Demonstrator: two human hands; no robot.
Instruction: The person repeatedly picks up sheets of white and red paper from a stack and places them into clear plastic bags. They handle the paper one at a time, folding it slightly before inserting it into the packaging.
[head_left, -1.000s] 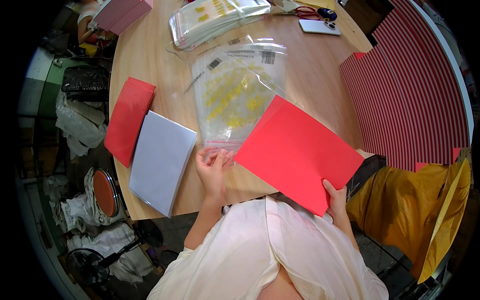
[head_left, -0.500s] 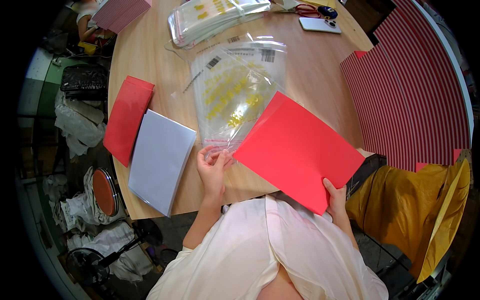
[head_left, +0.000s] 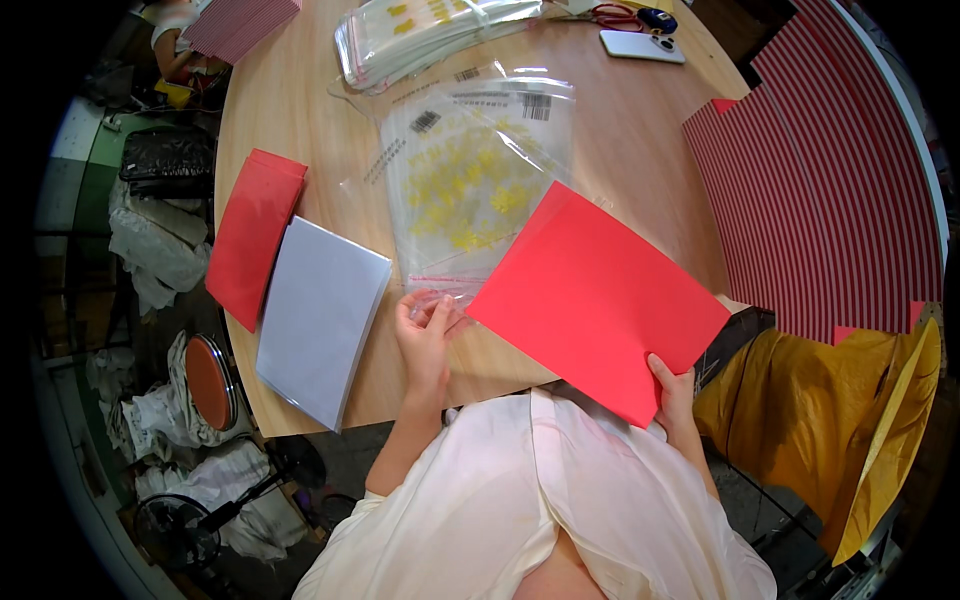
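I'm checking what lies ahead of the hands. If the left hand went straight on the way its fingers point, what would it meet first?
The left hand already pinches the near edge of the clear zip bag with yellow print, so it would probably slide further onto that bag, lying on the wooden table.

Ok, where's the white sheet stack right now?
In the head view, the white sheet stack lies at the table's near left edge, between the red sheets and the left hand.

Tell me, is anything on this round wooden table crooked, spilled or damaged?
Nothing looks spilled or damaged. The left hand pinches the open end of the clear plastic bag with yellow print, and the right hand holds the red paper sheet by its corner. The white sheet stack juts over the wooden table edge.
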